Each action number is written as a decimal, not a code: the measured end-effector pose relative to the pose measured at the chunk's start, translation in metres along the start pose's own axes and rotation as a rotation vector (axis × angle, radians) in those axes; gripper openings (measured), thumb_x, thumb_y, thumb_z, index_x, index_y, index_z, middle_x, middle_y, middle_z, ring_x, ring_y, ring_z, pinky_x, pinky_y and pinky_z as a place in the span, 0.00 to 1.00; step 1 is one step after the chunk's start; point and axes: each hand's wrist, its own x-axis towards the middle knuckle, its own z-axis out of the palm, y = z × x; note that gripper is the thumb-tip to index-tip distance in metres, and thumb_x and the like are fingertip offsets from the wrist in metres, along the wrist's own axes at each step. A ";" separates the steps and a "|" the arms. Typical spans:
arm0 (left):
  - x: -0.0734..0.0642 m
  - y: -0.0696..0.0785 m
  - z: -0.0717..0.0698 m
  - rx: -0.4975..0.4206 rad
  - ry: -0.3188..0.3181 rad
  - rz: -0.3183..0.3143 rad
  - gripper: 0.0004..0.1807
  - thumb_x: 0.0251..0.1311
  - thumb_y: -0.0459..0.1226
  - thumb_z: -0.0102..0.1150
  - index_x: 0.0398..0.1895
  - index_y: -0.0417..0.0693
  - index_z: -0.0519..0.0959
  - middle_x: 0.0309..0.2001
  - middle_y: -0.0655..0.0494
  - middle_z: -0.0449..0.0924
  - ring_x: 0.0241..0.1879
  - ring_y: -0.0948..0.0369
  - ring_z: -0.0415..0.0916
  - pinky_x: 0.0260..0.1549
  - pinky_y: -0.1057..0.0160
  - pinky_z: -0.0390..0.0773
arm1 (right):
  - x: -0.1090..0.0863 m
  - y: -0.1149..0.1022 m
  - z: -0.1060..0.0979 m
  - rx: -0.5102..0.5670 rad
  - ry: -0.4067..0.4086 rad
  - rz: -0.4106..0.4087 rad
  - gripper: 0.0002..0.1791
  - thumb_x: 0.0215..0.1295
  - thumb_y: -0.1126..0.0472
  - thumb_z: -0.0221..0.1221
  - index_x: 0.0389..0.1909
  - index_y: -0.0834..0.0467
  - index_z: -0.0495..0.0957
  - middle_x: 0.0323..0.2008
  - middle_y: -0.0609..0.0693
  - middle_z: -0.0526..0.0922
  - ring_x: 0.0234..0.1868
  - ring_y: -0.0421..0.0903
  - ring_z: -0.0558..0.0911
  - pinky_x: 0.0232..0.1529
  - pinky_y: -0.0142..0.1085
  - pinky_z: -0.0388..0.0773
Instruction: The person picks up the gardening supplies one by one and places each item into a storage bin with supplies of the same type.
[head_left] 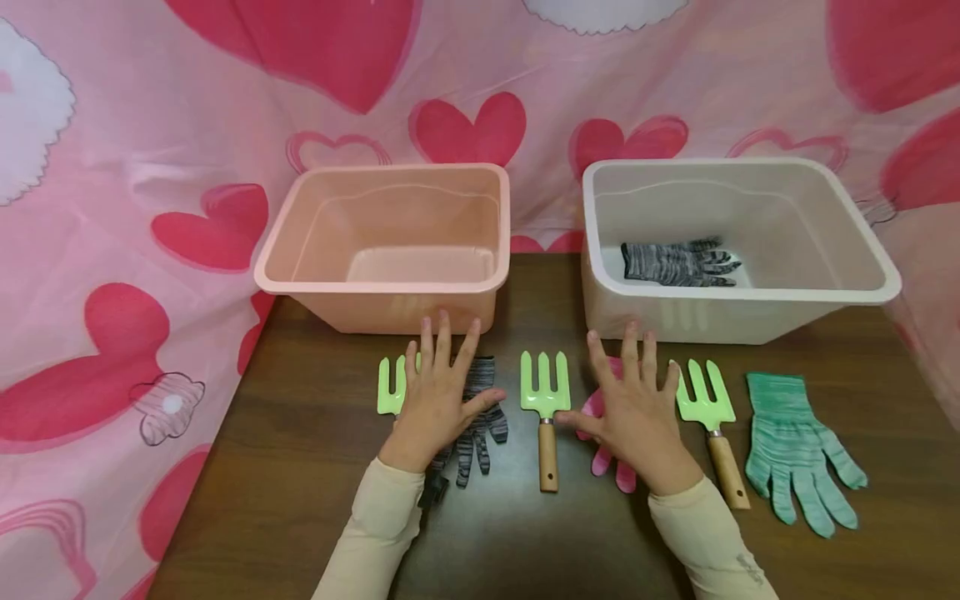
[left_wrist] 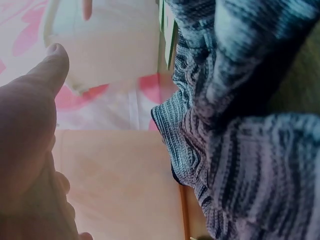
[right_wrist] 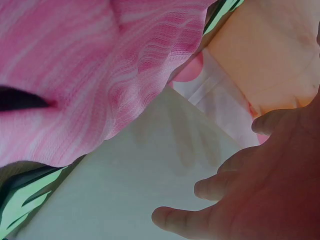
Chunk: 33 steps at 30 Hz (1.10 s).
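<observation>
In the head view my left hand [head_left: 432, 400] hovers with fingers spread, over a grey-black knit glove [head_left: 477, 425] and a green garden fork [head_left: 389, 390] that it partly covers. My right hand [head_left: 637, 412] is likewise spread, above a pink glove [head_left: 602, 454], mostly hidden by it. A second garden fork [head_left: 546, 392], green with a wooden handle, lies between the hands. To the right of my right hand lie a third fork [head_left: 708, 408] and a green glove [head_left: 797, 454]. Both wrist views show the gloves close up, and neither hand holds anything.
A pink bin [head_left: 382, 287] stands at the back left, a white bin [head_left: 742, 293] at the back right. Inside the white bin lies another grey-black glove [head_left: 667, 263]. Behind them hangs a pink cloth [head_left: 465, 67] with hearts. Dark wood table [head_left: 517, 550] shows in front.
</observation>
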 end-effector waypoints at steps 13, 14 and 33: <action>-0.003 0.003 -0.008 -0.027 0.077 0.053 0.57 0.61 0.61 0.63 0.83 0.61 0.39 0.80 0.37 0.31 0.77 0.38 0.28 0.70 0.32 0.39 | -0.003 -0.006 -0.007 -0.013 0.033 0.001 0.64 0.52 0.27 0.66 0.82 0.52 0.48 0.78 0.70 0.37 0.76 0.72 0.38 0.62 0.78 0.41; -0.003 0.003 -0.010 -0.023 0.090 0.061 0.57 0.61 0.61 0.64 0.83 0.60 0.39 0.80 0.37 0.30 0.77 0.38 0.29 0.69 0.32 0.41 | -0.003 -0.007 -0.009 -0.008 0.034 0.006 0.64 0.52 0.27 0.66 0.82 0.52 0.48 0.78 0.70 0.36 0.76 0.72 0.38 0.62 0.78 0.41; -0.010 -0.006 -0.036 -0.010 0.162 0.073 0.51 0.65 0.68 0.44 0.83 0.60 0.39 0.80 0.43 0.22 0.78 0.42 0.24 0.69 0.32 0.40 | -0.008 -0.017 -0.016 0.070 0.033 0.032 0.56 0.59 0.33 0.65 0.79 0.58 0.54 0.77 0.72 0.41 0.75 0.73 0.44 0.63 0.77 0.40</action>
